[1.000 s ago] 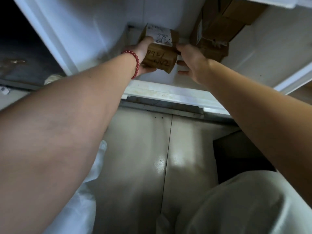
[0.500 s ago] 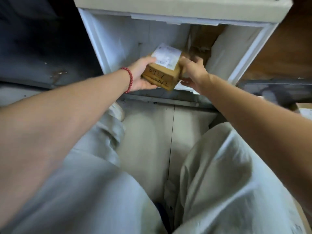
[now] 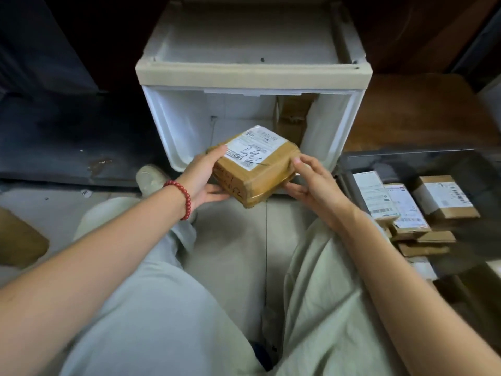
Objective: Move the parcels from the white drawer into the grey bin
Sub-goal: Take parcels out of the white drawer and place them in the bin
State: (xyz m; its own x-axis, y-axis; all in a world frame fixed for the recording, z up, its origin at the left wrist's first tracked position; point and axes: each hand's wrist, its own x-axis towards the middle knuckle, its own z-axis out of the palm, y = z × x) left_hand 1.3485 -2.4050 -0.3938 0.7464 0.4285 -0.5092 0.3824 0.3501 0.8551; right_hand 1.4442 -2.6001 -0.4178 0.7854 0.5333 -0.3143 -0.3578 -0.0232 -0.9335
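Barely visible rear parcel [image 3: 291, 118] in drawer [image 3: 168, 126]

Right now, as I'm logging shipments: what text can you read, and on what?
Nothing reads clearly.
White label on the held parcel: print and pen scrawl, too blurred.
Marker writing on its side: illegible.
Labels on the parcels in the grey bin: barcodes, print too small.

— What is the person wearing?
— A bracelet [image 3: 180, 198] of round, glossy red beads, one strand, at the wrist of the left hand [image 3: 202, 180]. Both forearms are bare.
— And below the bracelet?
— Loose trousers [image 3: 151, 308] of pale grey-green cloth, softly creased, on both legs.
— Footwear?
— A pale, off-white shoe [image 3: 150, 176], its rounded toe showing just beyond the bracelet.
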